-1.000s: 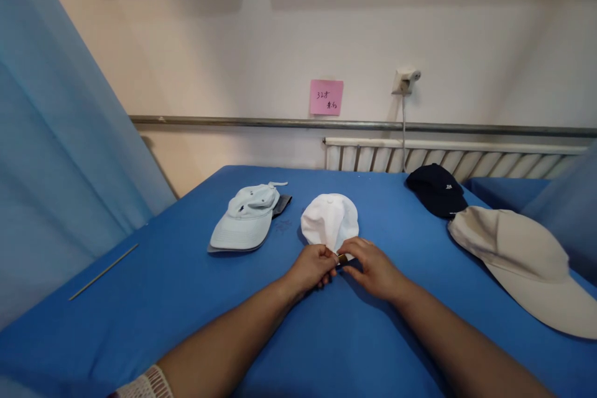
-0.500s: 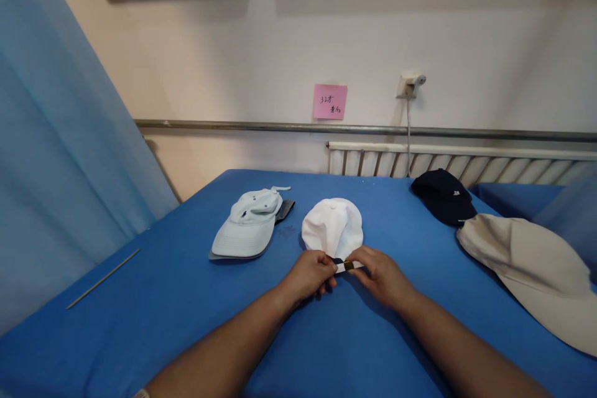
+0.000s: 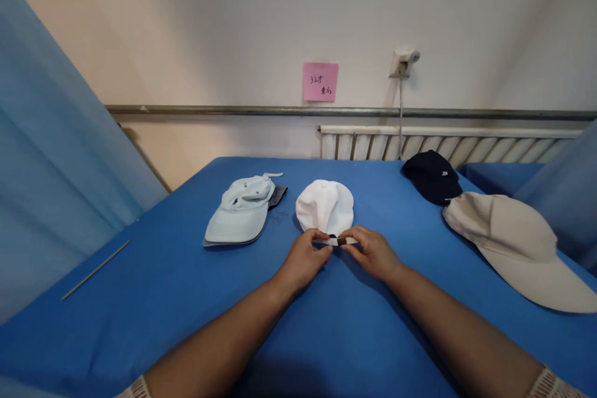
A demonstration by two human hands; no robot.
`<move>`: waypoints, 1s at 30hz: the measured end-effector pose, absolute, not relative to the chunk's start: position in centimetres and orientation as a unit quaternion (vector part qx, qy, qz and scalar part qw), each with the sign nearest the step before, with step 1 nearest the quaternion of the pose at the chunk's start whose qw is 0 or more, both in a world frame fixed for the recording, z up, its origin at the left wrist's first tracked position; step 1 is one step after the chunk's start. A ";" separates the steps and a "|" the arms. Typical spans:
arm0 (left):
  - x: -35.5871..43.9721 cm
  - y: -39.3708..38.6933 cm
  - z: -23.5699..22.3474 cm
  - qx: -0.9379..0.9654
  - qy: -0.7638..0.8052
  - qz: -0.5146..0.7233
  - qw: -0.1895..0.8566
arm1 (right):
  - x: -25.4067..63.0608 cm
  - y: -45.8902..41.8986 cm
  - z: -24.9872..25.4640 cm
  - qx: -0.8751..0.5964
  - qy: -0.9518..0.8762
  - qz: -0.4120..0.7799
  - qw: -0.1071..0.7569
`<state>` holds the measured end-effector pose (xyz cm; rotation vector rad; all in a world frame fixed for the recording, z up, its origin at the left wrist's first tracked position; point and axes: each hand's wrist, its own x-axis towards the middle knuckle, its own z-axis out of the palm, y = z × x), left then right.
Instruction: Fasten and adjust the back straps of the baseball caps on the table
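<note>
A white cap (image 3: 325, 206) lies on the blue-covered table with its back strap turned toward me. My left hand (image 3: 305, 261) pinches the left part of that strap between thumb and fingers. On the strap's other side, my right hand (image 3: 373, 252) grips it beside a small brown-gold buckle (image 3: 342, 241). The cap's brim is mostly hidden behind its crown. To the left sits a pale blue cap (image 3: 242, 205), stacked over a darker one whose dark strap (image 3: 278, 196) sticks out.
At the right lie a navy cap (image 3: 431, 175) and a large beige cap (image 3: 517, 230). A thin stick (image 3: 96, 270) rests on the left of the blue table cover (image 3: 186, 298). Behind are a radiator (image 3: 364, 144), a pipe (image 3: 261, 111) and a pink note (image 3: 320, 82). Blue curtain (image 3: 56, 155) hangs left.
The view has tilted down, so the wall frames have nearly left it. My left fingers have shifted on the strap, the thumb now lower and stretched toward the buckle. Both hands still hold the cap's strap.
</note>
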<state>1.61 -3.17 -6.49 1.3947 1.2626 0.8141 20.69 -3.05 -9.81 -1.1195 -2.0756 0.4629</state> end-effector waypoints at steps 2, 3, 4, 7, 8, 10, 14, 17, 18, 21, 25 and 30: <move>2.1 -3.6 -6.6 0.560 0.525 0.338 0.544 | 20.6 -3.1 -9.8 -0.435 -0.804 0.184 0.361; 2.3 -3.8 -6.6 0.546 0.522 0.343 0.559 | 20.6 -3.0 -9.9 -0.435 -0.805 0.185 0.360; 2.5 -3.9 -6.7 0.533 0.519 0.351 0.569 | 20.5 -3.0 -9.9 -0.435 -0.805 0.188 0.357; 2.8 -3.9 -7.0 0.511 0.521 0.377 0.570 | 20.3 -3.0 -10.1 -0.435 -0.800 0.203 0.359; 2.8 -3.9 -7.1 0.509 0.525 0.383 0.565 | 20.2 -3.0 -10.2 -0.435 -0.797 0.209 0.362; 2.8 -3.6 -7.4 0.508 0.532 0.391 0.553 | 20.0 -3.0 -10.5 -0.436 -0.793 0.216 0.368; 2.9 -3.2 -8.2 0.502 0.538 0.405 0.542 | 19.7 -3.2 -10.7 -0.430 -0.793 0.232 0.365; 2.7 -2.8 -9.0 0.507 0.547 0.410 0.524 | 19.7 -3.3 -10.6 -0.412 -0.795 0.259 0.362; 2.7 -2.6 -9.3 0.514 0.547 0.411 0.517 | 19.7 -3.3 -10.6 -0.407 -0.794 0.268 0.364; 2.5 -2.2 -9.9 0.534 0.536 0.413 0.508 | 19.7 -3.3 -10.8 -0.415 -0.780 0.284 0.372; 2.5 -2.1 -10.2 0.548 0.516 0.405 0.519 | 19.8 -3.0 -11.3 -0.452 -0.753 0.293 0.378; 1.8 -2.3 -9.4 0.621 0.525 0.314 0.489 | 20.0 -2.8 -11.4 -0.455 -0.746 0.290 0.391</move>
